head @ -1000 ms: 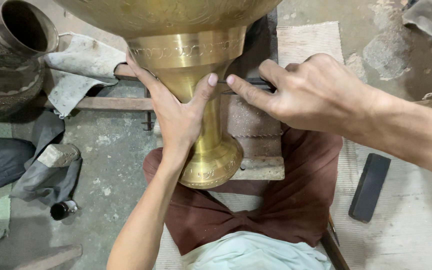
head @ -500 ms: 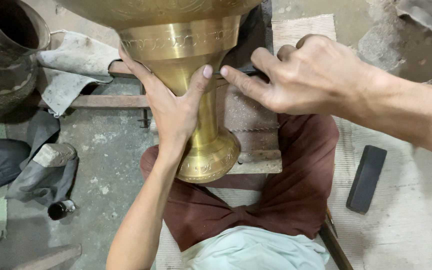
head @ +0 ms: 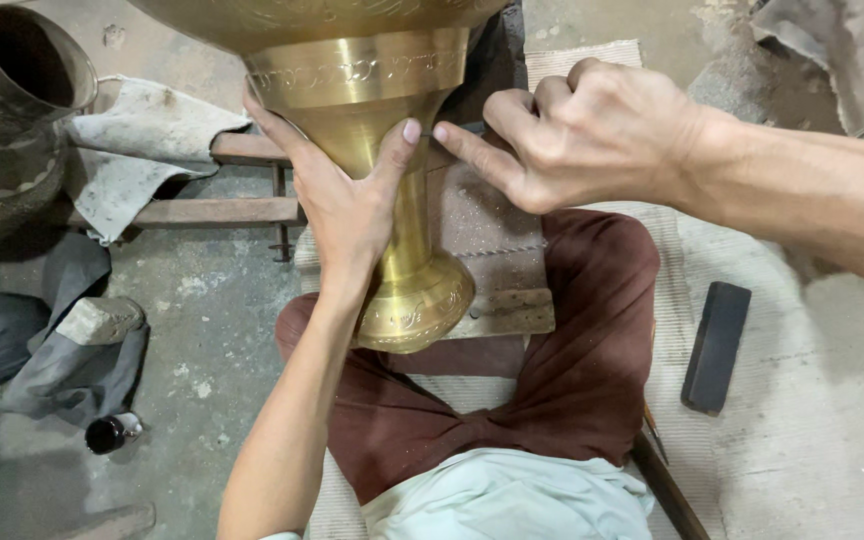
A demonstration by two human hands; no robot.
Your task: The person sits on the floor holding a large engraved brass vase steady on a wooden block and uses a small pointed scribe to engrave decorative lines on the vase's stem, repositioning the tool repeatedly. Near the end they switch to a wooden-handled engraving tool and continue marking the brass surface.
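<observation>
Brass vase [head: 392,190], engraved and lying across the person's lap, has its narrow neck cupped by the left hand [head: 347,195], palm wrapped around it. Right hand [head: 592,135] is curled shut, fingertip pressed beside the left thumb — whether it pinches a tool I cannot tell. Steadying looks like the step in hand; further work calls for a firm brace. A dark sharpening stone [head: 717,345] lies on the mat, a darker metal pot [head: 12,110] well apart.

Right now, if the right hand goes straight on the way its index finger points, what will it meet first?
The right hand points its index finger leftward at the narrow neck of the brass vase. Its tip nearly touches the left hand's thumb there, so it would probably meet that thumb first, though depth is hard to judge.
</observation>
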